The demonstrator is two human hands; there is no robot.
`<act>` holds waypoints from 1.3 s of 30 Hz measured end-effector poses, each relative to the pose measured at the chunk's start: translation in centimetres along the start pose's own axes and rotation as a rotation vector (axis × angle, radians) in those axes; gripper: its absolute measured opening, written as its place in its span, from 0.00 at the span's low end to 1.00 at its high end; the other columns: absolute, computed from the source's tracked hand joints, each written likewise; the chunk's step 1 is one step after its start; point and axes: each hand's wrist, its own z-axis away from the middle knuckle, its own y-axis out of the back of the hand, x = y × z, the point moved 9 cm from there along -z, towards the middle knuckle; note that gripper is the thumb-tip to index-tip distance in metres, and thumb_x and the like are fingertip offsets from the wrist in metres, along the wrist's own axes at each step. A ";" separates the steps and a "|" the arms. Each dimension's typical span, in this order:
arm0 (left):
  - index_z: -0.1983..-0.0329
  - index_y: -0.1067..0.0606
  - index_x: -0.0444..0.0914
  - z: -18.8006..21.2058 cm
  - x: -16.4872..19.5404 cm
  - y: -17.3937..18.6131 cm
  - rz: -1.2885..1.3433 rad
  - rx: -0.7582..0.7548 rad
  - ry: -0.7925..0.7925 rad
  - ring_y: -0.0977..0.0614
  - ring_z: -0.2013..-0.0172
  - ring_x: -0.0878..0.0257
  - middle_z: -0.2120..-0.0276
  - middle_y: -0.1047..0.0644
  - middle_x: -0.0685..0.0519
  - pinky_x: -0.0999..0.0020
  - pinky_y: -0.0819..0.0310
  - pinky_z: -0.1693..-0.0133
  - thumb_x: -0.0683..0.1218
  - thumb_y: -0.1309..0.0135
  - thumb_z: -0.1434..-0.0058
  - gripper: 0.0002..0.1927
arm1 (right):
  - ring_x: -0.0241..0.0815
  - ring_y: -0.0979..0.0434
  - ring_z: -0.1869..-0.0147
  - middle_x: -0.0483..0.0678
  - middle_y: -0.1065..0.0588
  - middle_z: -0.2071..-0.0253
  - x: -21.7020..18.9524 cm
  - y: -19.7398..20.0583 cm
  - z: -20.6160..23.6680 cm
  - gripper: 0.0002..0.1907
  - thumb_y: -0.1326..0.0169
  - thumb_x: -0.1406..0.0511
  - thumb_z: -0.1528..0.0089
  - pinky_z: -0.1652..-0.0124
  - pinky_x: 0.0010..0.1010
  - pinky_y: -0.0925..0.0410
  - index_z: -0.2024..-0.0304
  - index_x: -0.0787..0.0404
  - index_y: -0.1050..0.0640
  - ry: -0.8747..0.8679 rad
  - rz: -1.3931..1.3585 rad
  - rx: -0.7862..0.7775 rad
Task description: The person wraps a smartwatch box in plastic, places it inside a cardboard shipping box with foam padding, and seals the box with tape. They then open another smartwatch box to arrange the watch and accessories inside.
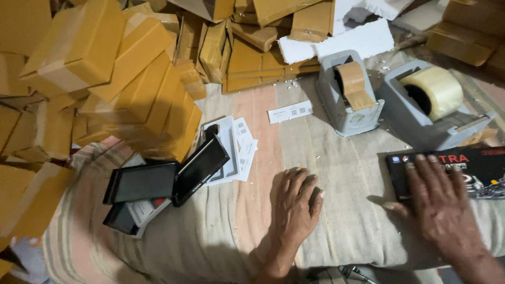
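My left hand [294, 202] rests palm down on the striped cloth [336, 173], fingers together, holding nothing. My right hand [439, 202] lies spread on the near end of a flat black printed box [484, 168] at the right, its fingertips on the lid. Left of my left hand lie black rectangular trays [142, 181], one [201, 168] tilted up against the others, with white printed cards [239, 152] beside them.
Two grey tape dispensers stand at the back right, one with brown tape [351, 89], one with clear tape [434, 100]. A heap of yellow-brown cardboard boxes [105, 73] fills the left and back. White foam pieces [342, 39] and a white label [290, 111] lie near.
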 end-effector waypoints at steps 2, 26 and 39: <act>0.49 0.23 0.33 -0.1 -0.1 -0.2 -0.005 -0.004 0.008 0.27 0.39 0.45 0.45 0.25 0.43 0.47 0.37 0.36 0.47 0.42 0.37 0.17 | 0.53 0.51 0.19 0.57 0.44 0.25 -1.0 -0.5 -0.3 0.42 0.65 0.42 0.35 0.23 0.53 0.60 0.29 0.64 0.40 0.002 0.001 -0.032; 0.47 0.24 0.33 -2.3 -2.5 -3.1 0.034 -0.027 0.124 0.28 0.40 0.43 0.45 0.25 0.43 0.46 0.38 0.39 0.47 0.43 0.38 0.18 | 0.53 0.26 0.45 0.52 0.26 0.46 12.2 -1.4 -21.5 0.12 0.51 0.64 0.30 0.46 0.44 0.29 0.45 0.55 0.22 0.093 0.260 -0.087; 0.50 0.21 0.41 0.3 -9.7 -11.3 -0.090 0.136 -0.073 0.25 0.45 0.44 0.49 0.25 0.44 0.41 0.32 0.42 0.54 0.40 0.46 0.21 | 0.51 0.21 0.39 0.49 0.21 0.45 20.0 -15.2 -37.1 0.17 0.52 0.69 0.38 0.46 0.43 0.24 0.51 0.51 0.18 0.268 0.223 -0.245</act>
